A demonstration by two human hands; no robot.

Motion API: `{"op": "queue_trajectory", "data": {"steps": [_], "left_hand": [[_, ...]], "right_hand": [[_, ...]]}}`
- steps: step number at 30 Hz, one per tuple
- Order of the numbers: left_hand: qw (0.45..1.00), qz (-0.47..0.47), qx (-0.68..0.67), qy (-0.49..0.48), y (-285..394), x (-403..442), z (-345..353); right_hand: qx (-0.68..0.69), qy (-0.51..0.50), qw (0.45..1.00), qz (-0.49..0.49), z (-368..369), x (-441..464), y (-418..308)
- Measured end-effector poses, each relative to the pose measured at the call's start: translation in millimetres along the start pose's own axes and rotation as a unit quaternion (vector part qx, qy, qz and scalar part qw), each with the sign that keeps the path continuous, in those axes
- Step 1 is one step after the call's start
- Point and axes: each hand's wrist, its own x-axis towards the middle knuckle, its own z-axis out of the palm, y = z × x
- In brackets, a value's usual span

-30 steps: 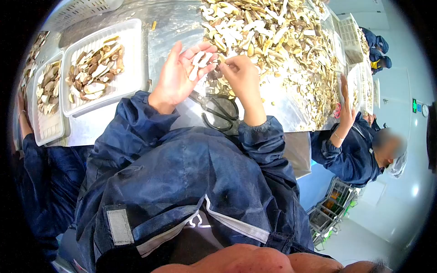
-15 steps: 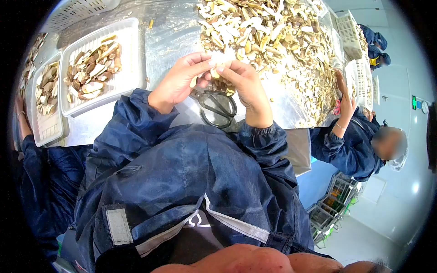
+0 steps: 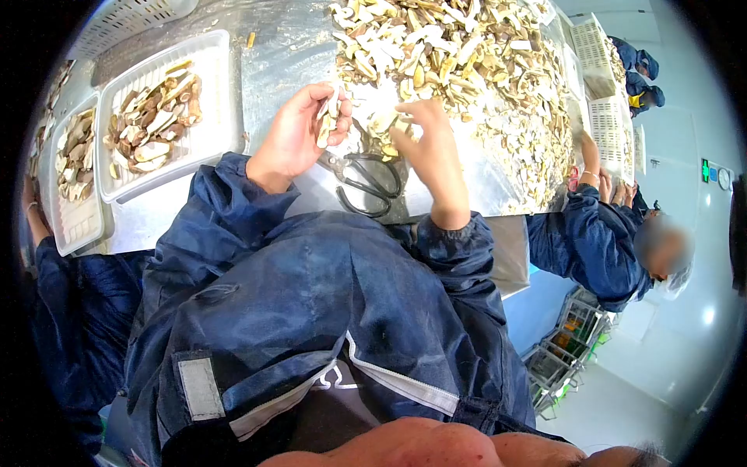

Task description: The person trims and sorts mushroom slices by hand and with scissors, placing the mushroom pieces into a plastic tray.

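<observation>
Several pale mushroom slices (image 3: 328, 117) lie in my left hand (image 3: 297, 134), whose fingers are curled round them. To its right, my right hand (image 3: 433, 156) hovers over the near edge of the big heap of dried slices (image 3: 436, 54), thumb and fingers apart, with nothing seen between them. Glare hides part of the heap beside its fingertips. Black-handled scissors (image 3: 369, 184) lie on the metal table (image 3: 284, 62) between my wrists, close to the table's front edge.
On the left stand a white tray (image 3: 226, 93) of brown and pale slices and a narrower tray (image 3: 64, 233). A perforated basket (image 3: 120, 19) is at the top left. Co-workers sit at both sides, one sleeve (image 3: 595, 233) at the right. More baskets (image 3: 611, 128) stand at the right.
My hands came together around a slice, then parted. My right hand has opened and moved right; my left hand has closed round the slices. The right co-worker's raised hand has lowered.
</observation>
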Motion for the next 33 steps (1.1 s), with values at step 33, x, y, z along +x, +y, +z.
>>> {"op": "queue_trajectory", "data": {"steps": [33], "left_hand": [[0.986,-0.112,0.083,-0.093,-1,-11,20]], "right_hand": [[0.542,-0.094,0.814,0.185,3,9,-34]]}}
